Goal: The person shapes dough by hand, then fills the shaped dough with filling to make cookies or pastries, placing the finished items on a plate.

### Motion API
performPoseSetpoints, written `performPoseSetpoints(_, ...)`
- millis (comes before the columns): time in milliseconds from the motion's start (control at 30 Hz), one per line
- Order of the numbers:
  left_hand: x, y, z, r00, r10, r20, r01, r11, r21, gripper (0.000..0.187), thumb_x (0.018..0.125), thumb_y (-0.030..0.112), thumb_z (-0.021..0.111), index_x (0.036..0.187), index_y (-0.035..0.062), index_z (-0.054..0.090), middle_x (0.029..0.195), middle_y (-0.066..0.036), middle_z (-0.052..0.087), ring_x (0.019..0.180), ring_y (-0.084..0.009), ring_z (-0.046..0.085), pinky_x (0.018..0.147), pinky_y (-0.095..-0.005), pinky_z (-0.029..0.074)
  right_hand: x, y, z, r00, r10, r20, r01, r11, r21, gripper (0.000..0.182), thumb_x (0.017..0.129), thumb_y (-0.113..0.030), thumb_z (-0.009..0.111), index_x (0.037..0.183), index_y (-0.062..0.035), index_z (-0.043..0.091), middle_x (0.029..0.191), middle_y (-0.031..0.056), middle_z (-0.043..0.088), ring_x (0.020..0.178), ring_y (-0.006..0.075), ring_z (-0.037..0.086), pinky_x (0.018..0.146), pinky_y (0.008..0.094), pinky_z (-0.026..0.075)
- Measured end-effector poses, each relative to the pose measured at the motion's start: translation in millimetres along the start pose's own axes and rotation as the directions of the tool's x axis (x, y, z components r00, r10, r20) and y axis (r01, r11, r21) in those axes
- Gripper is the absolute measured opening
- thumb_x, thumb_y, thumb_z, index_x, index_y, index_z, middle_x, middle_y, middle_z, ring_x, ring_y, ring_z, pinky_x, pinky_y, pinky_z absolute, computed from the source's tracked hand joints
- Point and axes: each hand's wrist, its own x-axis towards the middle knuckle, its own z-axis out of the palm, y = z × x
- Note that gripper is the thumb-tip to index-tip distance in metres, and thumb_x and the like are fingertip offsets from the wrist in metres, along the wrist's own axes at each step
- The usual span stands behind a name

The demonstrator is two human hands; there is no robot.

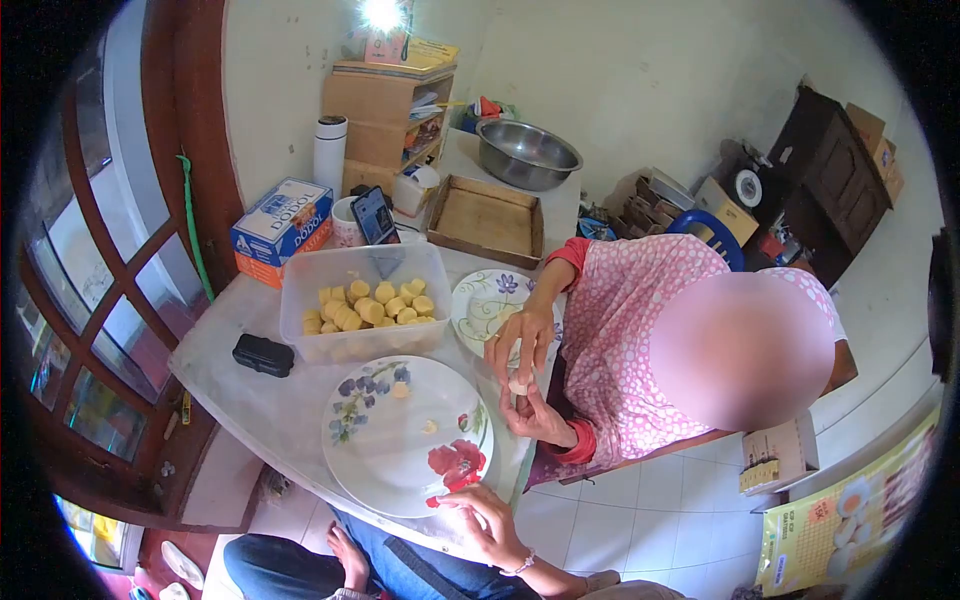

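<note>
Dough balls (372, 305), pale yellow and round, fill the clear plastic tub (300, 300) before me. My right hand (488, 520) curls, fingers pinched, touching the rim of the glossy floral plate (380, 460); whether my left hand (350, 560) grips anything, I cannot tell.

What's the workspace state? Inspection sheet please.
Surface: table under a pale cloth, crowded.
Job's things: large floral plate with a few dough bits; clear tub of yellow pieces.
Clutter: Dodol box, phone, wooden tray, steel bowl, black case, smaller plate.
Grippers: right hand at the large plate's near rim, grip unclear; left hand not seen. Co-worker's hands pinch a dough piece.
Cables: nothing seen.
Surroundings: wooden shelf, dark cabinet, tiled floor.
</note>
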Motion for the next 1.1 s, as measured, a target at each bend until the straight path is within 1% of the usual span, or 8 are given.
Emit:
performPoseSetpoints(100,3,-6,3,1.000,-0.019,-0.024,0.019,1.000,-0.002,0.061,0.103,0.048,0.025,0.138,-0.0023,0.034,0.136,-0.023,0.040,0.129,-0.0343,0.037,0.110,-0.0429,0.027,-2,2,1,0.999,0.039,0.015,-0.039,0.999,0.018,0.021,0.089,-0.002,0.054,0.107,-0.0030,0.065,0.101,0.0091,0.067,0.092,0.0233,0.062,0.083,0.0342,0.047)
performPoseSetpoints(233,23,-48,19,0.996,-0.062,0.064,0.087,0.835,-0.544,0.062,0.103,0.047,0.025,0.135,-0.0034,0.040,0.134,-0.022,0.045,0.123,-0.0341,0.043,0.106,-0.0441,0.033,-4,6,4,0.999,0.035,0.018,-0.036,0.998,0.048,0.020,0.089,-0.003,0.055,0.107,-0.0048,0.065,0.103,0.0098,0.066,0.098,0.0253,0.061,0.090,0.0364,0.045)
performPoseSetpoints(267,51,-109,21,0.980,-0.135,0.146,0.182,0.903,-0.390,0.078,0.098,0.061,0.029,0.149,0.0017,0.026,0.154,-0.017,0.021,0.139,-0.0300,0.027,0.115,-0.0444,0.024,-5,6,4,1.000,0.008,0.005,-0.008,1.000,0.004,0.020,0.090,-0.002,0.056,0.107,-0.0047,0.064,0.102,0.0098,0.065,0.097,0.0254,0.060,0.089,0.0363,0.045)
performPoseSetpoints(300,56,-99,8,0.989,-0.080,0.127,0.071,0.995,0.071,0.078,0.099,0.061,0.024,0.149,0.0012,0.023,0.155,-0.020,0.019,0.141,-0.0314,0.023,0.117,-0.0442,0.016,-4,6,2,1.000,-0.024,0.010,0.024,0.999,-0.025,0.020,0.090,-0.002,0.056,0.108,-0.0046,0.064,0.101,0.0099,0.064,0.097,0.0255,0.060,0.087,0.0362,0.045)
performPoseSetpoints(500,54,-113,19,0.996,-0.086,-0.031,0.086,0.996,0.017,0.077,0.099,0.060,0.017,0.150,0.0017,0.022,0.153,-0.023,0.023,0.142,-0.0323,0.018,0.118,-0.0440,0.009,-3,8,3,0.999,-0.052,0.013,0.053,0.999,-0.008,0.022,0.089,0.001,0.057,0.110,-0.0044,0.062,0.100,0.0098,0.063,0.096,0.0261,0.060,0.086,0.0366,0.046)
performPoseSetpoints(567,52,-106,8,0.993,-0.065,0.098,0.062,0.997,0.039,0.078,0.099,0.060,0.018,0.150,0.0014,0.021,0.151,-0.023,0.025,0.141,-0.0326,0.018,0.117,-0.0446,0.011,-3,7,4,0.999,-0.049,0.018,0.049,0.999,0.001,0.022,0.089,0.001,0.056,0.110,-0.0043,0.062,0.100,0.0098,0.063,0.095,0.0263,0.060,0.085,0.0366,0.046)
performPoseSetpoints(800,50,-98,6,0.999,-0.011,0.045,0.013,0.999,-0.045,0.076,0.099,0.061,0.022,0.142,-0.0009,0.033,0.142,-0.024,0.034,0.129,-0.0359,0.036,0.111,-0.0463,0.024,0,3,2,0.998,-0.056,0.001,0.056,0.998,-0.012,0.022,0.089,0.002,0.056,0.109,-0.0043,0.062,0.099,0.0100,0.063,0.092,0.0255,0.061,0.082,0.0357,0.047)
performPoseSetpoints(1100,12,-23,3,0.999,-0.033,0.004,0.033,0.998,0.044,0.069,0.101,0.055,0.012,0.136,0.0012,0.038,0.131,-0.021,0.040,0.124,-0.0360,0.035,0.108,-0.0463,0.024,0,1,1,0.999,-0.034,0.016,0.033,0.999,0.029,0.023,0.088,0.002,0.054,0.109,-0.0025,0.064,0.096,0.0104,0.065,0.088,0.0240,0.061,0.079,0.0345,0.048)
